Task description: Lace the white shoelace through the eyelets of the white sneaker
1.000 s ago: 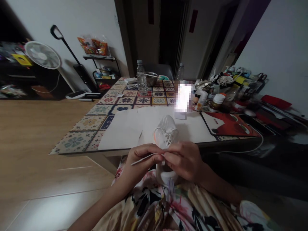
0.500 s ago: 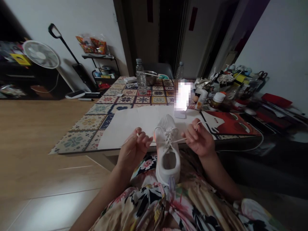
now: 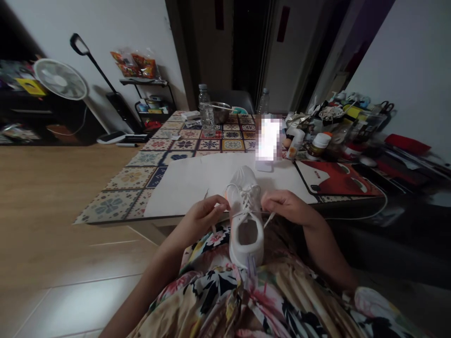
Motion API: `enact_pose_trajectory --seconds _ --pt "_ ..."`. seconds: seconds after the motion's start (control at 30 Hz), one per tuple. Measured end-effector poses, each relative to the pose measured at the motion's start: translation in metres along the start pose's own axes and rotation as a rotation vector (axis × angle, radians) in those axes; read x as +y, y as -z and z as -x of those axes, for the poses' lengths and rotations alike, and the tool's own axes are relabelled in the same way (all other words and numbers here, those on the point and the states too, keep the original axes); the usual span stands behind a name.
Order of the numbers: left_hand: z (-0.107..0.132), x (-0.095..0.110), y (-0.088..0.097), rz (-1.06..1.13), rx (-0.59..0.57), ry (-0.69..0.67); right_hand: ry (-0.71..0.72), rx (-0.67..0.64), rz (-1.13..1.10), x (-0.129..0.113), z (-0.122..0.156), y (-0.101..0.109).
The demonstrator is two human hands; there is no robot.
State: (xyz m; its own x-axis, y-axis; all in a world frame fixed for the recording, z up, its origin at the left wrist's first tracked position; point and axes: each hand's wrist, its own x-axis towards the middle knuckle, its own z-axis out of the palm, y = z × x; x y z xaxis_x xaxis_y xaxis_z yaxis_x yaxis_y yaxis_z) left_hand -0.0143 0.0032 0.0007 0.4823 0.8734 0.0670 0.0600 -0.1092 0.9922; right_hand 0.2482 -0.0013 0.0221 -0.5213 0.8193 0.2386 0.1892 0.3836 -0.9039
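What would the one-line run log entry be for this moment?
left hand: grip shut on left lace end | right hand: grip shut on right lace end | white sneaker: on lap, toe toward table

This is a lived-in room of a home. A wooden floor [image 3: 45,197] runs to a white wall where a standing fan [image 3: 60,79] and a stick vacuum cleaner [image 3: 105,84] lean beside a small shelf [image 3: 146,83] with snack packets [image 3: 133,64]. The bench [image 3: 148,159] wears a patterned tile-print cloth and carries water bottles [image 3: 206,110], a steel bowl [image 3: 220,112], jars and household clutter [image 3: 338,126]. A dark doorway [image 3: 246,51] opens behind.
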Motion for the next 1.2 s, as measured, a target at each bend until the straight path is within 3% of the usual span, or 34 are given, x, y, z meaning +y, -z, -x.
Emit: enact_pose_trajectory --seconds 0.1,0.33,0.47,0.6,0.67,0.77,0.9,1.0,1.2 --pt "0.002 0.006 0.001 -0.141 -0.035 -0.016 -0.087 -0.013 0.181 0.000 0.002 0.002" --pt "0.003 0.009 0.006 -0.302 -0.100 0.083 -0.193 -0.128 0.113 0.005 0.009 0.013" --pt "0.002 0.005 0.018 -0.273 -0.186 0.124 -0.109 -0.207 0.189 0.004 0.011 0.026" --pt "0.000 0.006 0.025 -0.127 -0.256 -0.143 0.103 -0.262 -0.041 0.005 0.009 0.029" --pt "-0.002 0.006 0.020 0.036 -0.210 -0.267 0.175 -0.210 -0.233 0.007 0.005 0.020" --pt "-0.006 0.003 0.002 0.338 -0.145 -0.284 0.195 -0.064 -0.531 0.011 -0.002 -0.005" --pt "-0.012 -0.002 -0.021 0.403 -0.043 -0.296 0.076 0.140 -0.701 0.013 -0.010 -0.037" --pt "-0.014 -0.002 -0.028 0.321 -0.016 -0.328 0.005 0.274 -0.578 0.008 -0.010 -0.048" --pt "-0.014 0.003 -0.037 0.401 0.061 -0.283 0.173 0.425 -0.139 -0.005 -0.007 -0.055"
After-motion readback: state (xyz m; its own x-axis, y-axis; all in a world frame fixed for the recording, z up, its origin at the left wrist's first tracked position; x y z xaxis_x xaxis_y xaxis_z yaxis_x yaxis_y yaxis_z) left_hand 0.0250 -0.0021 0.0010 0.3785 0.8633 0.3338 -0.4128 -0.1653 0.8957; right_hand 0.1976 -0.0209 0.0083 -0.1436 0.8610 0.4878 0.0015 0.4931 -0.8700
